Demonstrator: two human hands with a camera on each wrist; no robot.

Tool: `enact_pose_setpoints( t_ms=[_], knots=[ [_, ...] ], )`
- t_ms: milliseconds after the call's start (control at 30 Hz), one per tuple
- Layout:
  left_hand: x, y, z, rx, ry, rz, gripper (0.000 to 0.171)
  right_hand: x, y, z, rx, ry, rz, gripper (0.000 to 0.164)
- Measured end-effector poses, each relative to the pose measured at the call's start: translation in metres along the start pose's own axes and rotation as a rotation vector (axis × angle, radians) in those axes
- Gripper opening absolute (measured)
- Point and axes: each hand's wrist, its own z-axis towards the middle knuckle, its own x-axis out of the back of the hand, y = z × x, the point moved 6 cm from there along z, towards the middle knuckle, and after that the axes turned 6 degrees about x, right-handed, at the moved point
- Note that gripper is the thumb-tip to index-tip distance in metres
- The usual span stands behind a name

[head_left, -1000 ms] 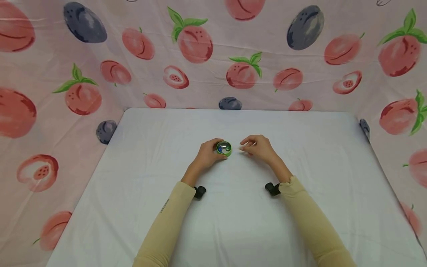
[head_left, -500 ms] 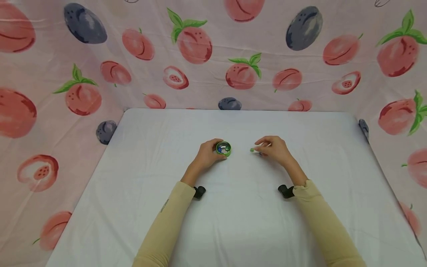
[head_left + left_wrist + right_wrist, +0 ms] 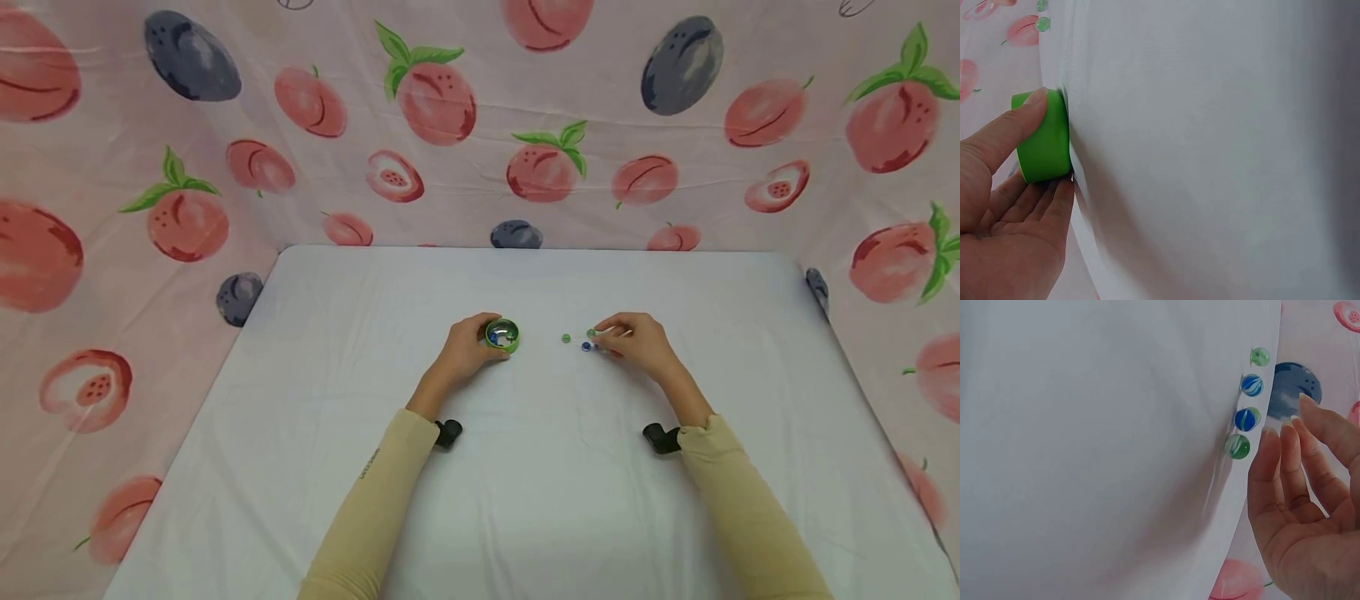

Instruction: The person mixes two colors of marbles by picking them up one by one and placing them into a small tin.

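Observation:
My left hand (image 3: 467, 343) grips a small round green bowl (image 3: 1045, 140) on the table, thumb on one side and fingers on the other. The bowl's inside is shiny, and something blue shows in it in the head view. To its right lie several glass marbles: a green marble (image 3: 566, 338) nearest the bowl, another green marble (image 3: 1237, 447), a blue marble (image 3: 1252, 385) and a second blue marble (image 3: 1247, 419). My right hand (image 3: 637, 340) is just right of these marbles, fingers loosely bent, with nothing between thumb and fingertips in the right wrist view.
A white cloth (image 3: 480, 483) covers the table. Fruit-printed curtains (image 3: 330, 50) hang behind it and along both sides. A black wrist camera (image 3: 448, 433) sits at the left sleeve, another black camera (image 3: 662, 438) at the right one.
My right hand has moved rightward, away from the bowl, and marbles hidden near it at first now show on the table. My left hand has stayed on the bowl.

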Motion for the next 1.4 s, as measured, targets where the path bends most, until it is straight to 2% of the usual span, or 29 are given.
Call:
enact_pose_setpoints(
  t_ms=[567, 1400],
  knots=[
    [0.0, -0.001, 0.0, -0.002, 0.0, -0.006, 0.068, 0.005, 0.02, -0.006, -0.067, 0.005, -0.019, 0.031],
    [0.0, -0.002, 0.002, -0.008, -0.004, -0.019, 0.067, 0.005, 0.026, -0.005, -0.085, 0.001, -0.006, 0.028]
  ],
)
